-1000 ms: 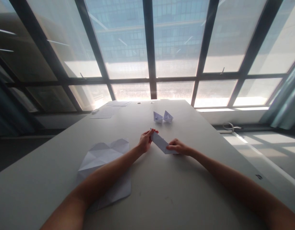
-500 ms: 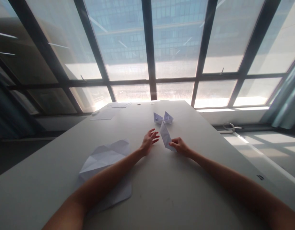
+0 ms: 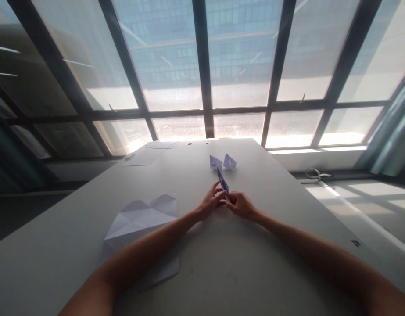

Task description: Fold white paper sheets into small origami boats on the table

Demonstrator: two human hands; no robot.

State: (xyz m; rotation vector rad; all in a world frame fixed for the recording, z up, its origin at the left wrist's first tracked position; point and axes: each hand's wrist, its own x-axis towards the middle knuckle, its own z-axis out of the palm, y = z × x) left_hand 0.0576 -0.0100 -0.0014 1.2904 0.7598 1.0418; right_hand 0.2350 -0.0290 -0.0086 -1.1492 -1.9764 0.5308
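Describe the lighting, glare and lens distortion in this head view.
Head view: strong backlight from the window wall washes out the far end of the table, while the arms fall into shadow; the folded paper, pinched between left hand and right hand, reads dim and bluish; the wide lens splays the window bars outward; the two small paper boats stay fairly sharp.

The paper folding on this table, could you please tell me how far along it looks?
Done: two small folded paper boats stand side by side farther up the table. In hand: the left hand and right hand together pinch a narrow folded paper piece, standing on edge. Left: that piece has no boat shape yet, and a creased open sheet lies untouched under the left forearm.
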